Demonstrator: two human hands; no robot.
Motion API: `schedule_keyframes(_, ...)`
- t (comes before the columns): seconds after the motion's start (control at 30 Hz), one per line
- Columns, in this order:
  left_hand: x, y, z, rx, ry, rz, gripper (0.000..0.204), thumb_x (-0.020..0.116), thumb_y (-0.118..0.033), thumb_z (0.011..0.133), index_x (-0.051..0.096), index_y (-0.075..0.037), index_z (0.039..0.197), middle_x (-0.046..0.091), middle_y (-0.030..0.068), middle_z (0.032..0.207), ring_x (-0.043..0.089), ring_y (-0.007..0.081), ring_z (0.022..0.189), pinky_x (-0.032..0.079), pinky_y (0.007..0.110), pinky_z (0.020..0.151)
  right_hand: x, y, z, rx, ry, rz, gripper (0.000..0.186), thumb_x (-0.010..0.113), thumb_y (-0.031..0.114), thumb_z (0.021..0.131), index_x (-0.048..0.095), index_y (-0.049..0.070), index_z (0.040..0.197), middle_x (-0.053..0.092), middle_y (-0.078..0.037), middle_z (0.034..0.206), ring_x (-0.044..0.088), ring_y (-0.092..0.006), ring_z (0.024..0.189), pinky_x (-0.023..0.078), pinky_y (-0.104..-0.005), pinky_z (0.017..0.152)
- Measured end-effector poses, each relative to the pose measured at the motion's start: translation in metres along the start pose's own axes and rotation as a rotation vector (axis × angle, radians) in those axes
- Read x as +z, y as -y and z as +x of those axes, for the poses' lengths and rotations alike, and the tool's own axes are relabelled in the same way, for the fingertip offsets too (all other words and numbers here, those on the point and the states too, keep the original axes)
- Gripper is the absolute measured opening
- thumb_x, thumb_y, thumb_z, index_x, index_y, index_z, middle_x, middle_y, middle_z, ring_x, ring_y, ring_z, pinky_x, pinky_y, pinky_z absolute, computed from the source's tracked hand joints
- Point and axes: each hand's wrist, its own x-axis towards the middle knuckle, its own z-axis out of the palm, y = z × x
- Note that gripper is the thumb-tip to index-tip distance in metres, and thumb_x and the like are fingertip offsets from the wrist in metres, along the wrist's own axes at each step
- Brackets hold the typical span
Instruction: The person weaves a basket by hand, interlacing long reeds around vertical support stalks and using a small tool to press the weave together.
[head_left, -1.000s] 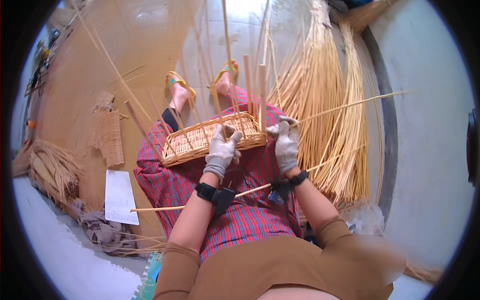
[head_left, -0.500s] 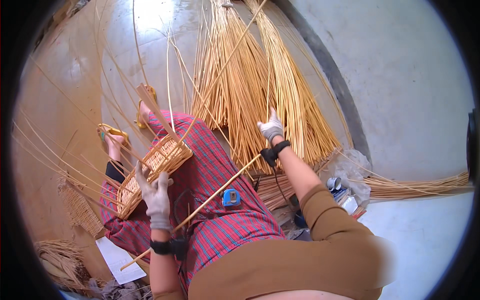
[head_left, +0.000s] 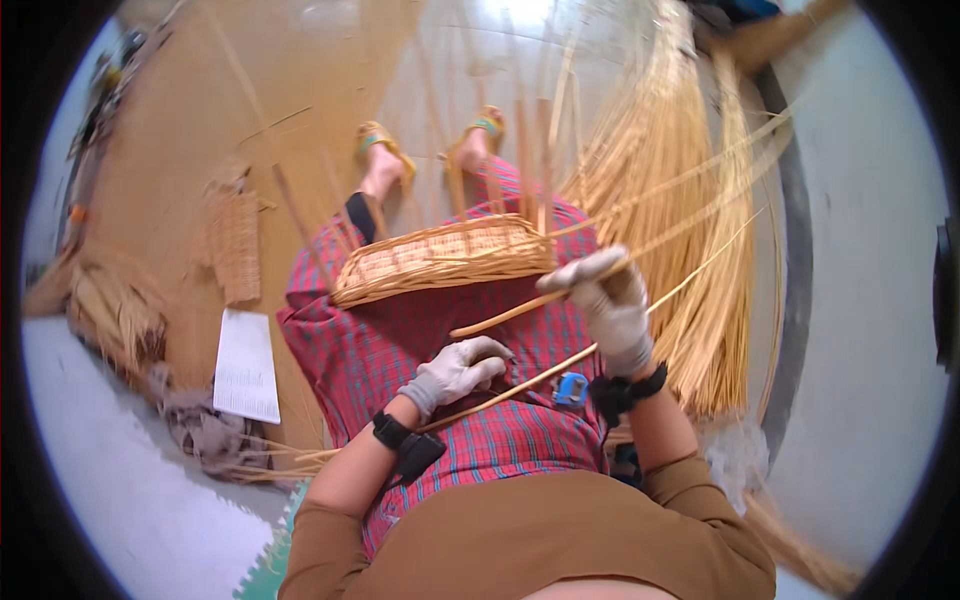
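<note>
A partly woven wicker basket rests across my lap, its upright stakes pointing away from me. My right hand, in a pale work glove, is closed around a wicker rod just right of the basket. The rod's thick end reaches over my lap, and its far part is blurred toward the upper right. A second rod slants across my lap beneath both hands. My gloved left hand hovers low over the lap, fingers bent but apart. Something dark beside its fingertips is too unclear to name. A blue tape measure lies by my right wrist.
Large bundles of wicker rods spread over the floor at right, near the wall. At left lie a flat woven piece, a white sheet of paper, a fibre bundle and grey cloth. A clear plastic bag is at lower right.
My view has turned left. The right hand has come from the rod bundles to beside the basket with a rod in it. The left hand has left the basket and dropped to my lap.
</note>
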Motion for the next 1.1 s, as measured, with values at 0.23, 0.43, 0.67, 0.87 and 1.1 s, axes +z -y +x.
schedule_keyframes(0.23, -0.021, 0.012, -0.013, 0.115, -0.363, 0.074, 0.023, 0.062, -0.018, 0.100, 0.066, -0.004, 0.118, 0.069, 0.0039, 0.097, 0.061, 0.0095, 0.081, 0.053, 0.027, 0.075, 0.048, -0.079, 0.038, 0.082, -0.252, 0.037, 0.010, 0.058, 0.001, 0.101, 0.059, 0.009, 0.108, 0.072, -0.015, 0.112, 0.071, -0.0221, 0.099, 0.061, -0.0356, 0.086)
schedule_keyframes(0.43, -0.025, -0.007, 0.002, 0.556, -0.837, 0.037, 0.035, 0.055, 0.003, 0.098, 0.056, -0.007, 0.132, 0.065, 0.0032, 0.107, 0.062, 0.0072, 0.082, 0.054, 0.021, 0.064, 0.024, -0.130, 0.007, 0.285, -0.245, 0.093, 0.007, 0.058, 0.005, 0.102, 0.056, 0.011, 0.104, 0.071, -0.017, 0.116, 0.070, -0.0257, 0.105, 0.061, -0.0375, 0.090)
schedule_keyframes(0.67, -0.082, -0.071, 0.032, -0.022, -0.397, -0.046, 0.045, 0.066, -0.029, 0.099, 0.052, -0.003, 0.133, 0.069, 0.0172, 0.105, 0.075, 0.0241, 0.074, 0.062, 0.035, 0.055, 0.008, -0.123, 0.007, 0.513, -0.274, 0.168, 0.006, 0.059, 0.005, 0.101, 0.059, 0.011, 0.102, 0.071, -0.014, 0.111, 0.069, -0.0247, 0.106, 0.061, -0.0352, 0.089)
schedule_keyframes(0.87, -0.076, -0.026, 0.043, 0.142, -0.446, -0.201, 0.022, 0.068, -0.014, 0.097, 0.059, -0.004, 0.115, 0.066, 0.0067, 0.089, 0.065, 0.0161, 0.065, 0.059, 0.031, 0.060, -0.021, -0.094, 0.000, 0.272, -0.402, -0.105, 0.014, 0.059, 0.000, 0.099, 0.054, 0.011, 0.105, 0.072, -0.012, 0.105, 0.071, -0.0201, 0.095, 0.059, -0.0313, 0.081)
schedule_keyframes(1.1, -0.051, -0.024, 0.049, 0.253, -0.817, 0.030, 0.022, 0.064, -0.024, 0.101, 0.067, -0.002, 0.103, 0.067, 0.0053, 0.075, 0.070, 0.0163, 0.058, 0.056, 0.030, 0.051, 0.064, -0.083, 0.135, -0.299, 0.244, -1.160, 0.064, 0.069, -0.002, 0.086, 0.048, 0.012, 0.145, 0.044, -0.027, 0.149, 0.044, -0.0390, 0.141, 0.043, -0.0413, 0.112)
